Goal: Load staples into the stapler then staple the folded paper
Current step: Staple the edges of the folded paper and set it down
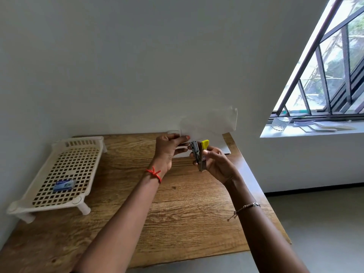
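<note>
Right hand [217,164]: my grip is wrapped around the stapler [198,154], a slim metal one with a yellow tab at its top. I hold it nearly upright above the surface [177,203], near the far right corner. My palm and fingers cover its lower body, so I cannot see the staple channel or whether staples are in it.

Left hand [167,149]: my grip is pinched narrow on the lower edge of the folded paper [208,123], thumb and fingertips on it just beside the stapler's head. I cannot tell whether the stapler's mouth is already over the paper's edge; the contact point is too small to read.

Folded paper: white, lifted in front of the white wall, so its upper outline nearly vanishes. Its right edge shows faintly. More white sheet lies flat behind my hands at the far edge; its extent is hidden.

White lattice rack [59,174]: stands at the left edge of the surface, well apart from my hands. A small blue-and-white box [64,185] lies on it; the label is unreadable.

Open room: the wide middle and near part of the wooden surface is bare between my forearms and the rack. The near left corner is cut off by the frame.
</note>
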